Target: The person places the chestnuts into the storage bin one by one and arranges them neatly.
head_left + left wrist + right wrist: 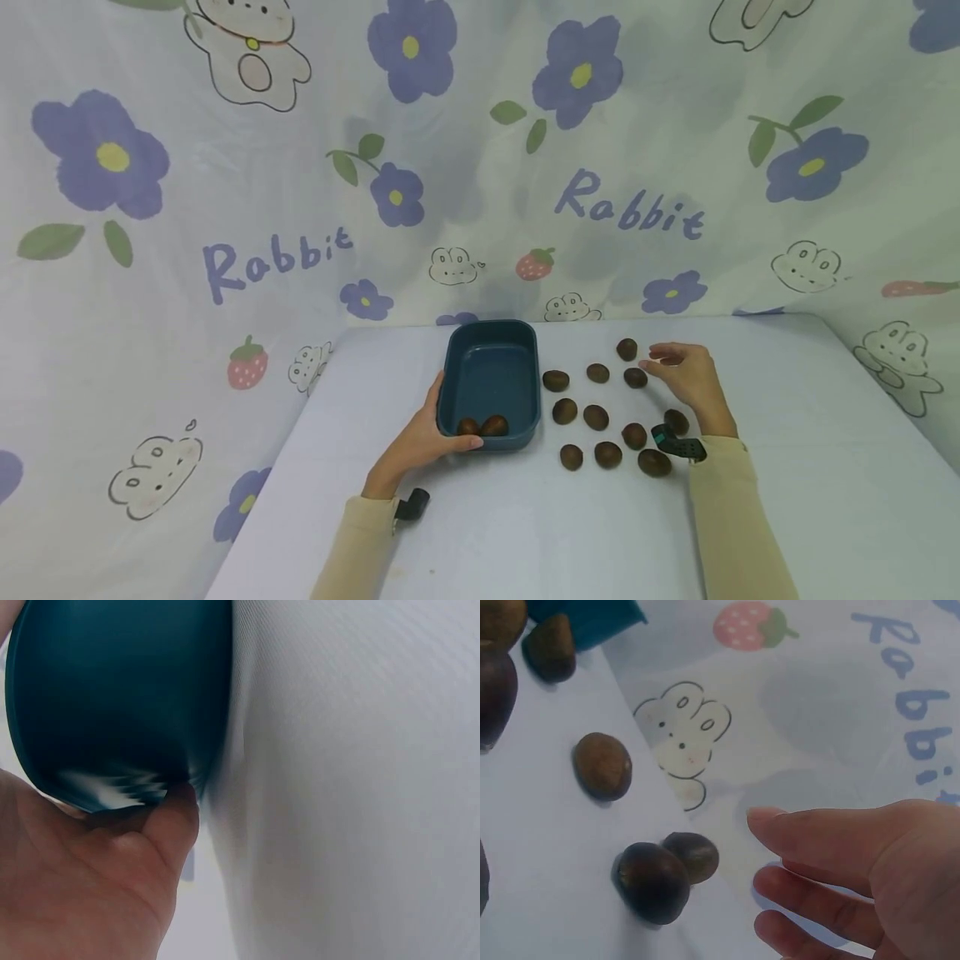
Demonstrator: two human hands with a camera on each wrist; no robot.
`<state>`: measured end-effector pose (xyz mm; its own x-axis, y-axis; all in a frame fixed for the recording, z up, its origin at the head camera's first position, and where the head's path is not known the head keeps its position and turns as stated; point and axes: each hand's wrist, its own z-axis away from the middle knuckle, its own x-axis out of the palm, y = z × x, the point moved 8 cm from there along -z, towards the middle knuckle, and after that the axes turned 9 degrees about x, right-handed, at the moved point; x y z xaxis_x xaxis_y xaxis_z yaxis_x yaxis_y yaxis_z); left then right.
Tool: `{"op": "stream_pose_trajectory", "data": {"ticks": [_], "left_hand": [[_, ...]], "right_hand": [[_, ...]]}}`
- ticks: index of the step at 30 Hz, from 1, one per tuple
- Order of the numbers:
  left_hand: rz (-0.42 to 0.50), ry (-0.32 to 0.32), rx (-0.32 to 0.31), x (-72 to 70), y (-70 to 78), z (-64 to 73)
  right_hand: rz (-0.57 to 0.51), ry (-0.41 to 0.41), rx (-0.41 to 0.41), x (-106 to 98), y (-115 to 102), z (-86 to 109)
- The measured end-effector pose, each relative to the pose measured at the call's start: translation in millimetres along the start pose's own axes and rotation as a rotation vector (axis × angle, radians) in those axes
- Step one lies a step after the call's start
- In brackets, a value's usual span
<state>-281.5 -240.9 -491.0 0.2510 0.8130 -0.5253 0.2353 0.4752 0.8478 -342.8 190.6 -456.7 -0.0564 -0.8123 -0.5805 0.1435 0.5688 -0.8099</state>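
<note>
My left hand grips the near left corner of a dark teal rectangular box, fingers along its left side and thumb across the near wall. In the left wrist view, the thumb presses against the teal wall. Two brown chestnuts lie inside at the near end. My right hand hovers at the far right of the loose chestnuts with fingers apart and nothing between them. Its fingertips are close beside one chestnut, and another chestnut lies just beyond.
Several more chestnuts are spread on the white table to the right of the box. One chestnut lies beside the right wrist. Behind the table hangs a cloth printed with flowers and rabbits.
</note>
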Motion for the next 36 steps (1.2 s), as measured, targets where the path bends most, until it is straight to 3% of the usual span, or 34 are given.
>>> {"op": "stream_pose_trajectory", "data": {"ticks": [19, 36], "left_hand": [[-0.004, 0.005, -0.008, -0.5, -2.2, 0.5], [0.003, 0.008, -0.013, 1.0, -2.3, -1.5]], "right_hand": [[0.063, -0.082, 0.101, 26, 19, -13.0], [0.115, -0.090, 0.040, 32, 16, -13.7]]}}
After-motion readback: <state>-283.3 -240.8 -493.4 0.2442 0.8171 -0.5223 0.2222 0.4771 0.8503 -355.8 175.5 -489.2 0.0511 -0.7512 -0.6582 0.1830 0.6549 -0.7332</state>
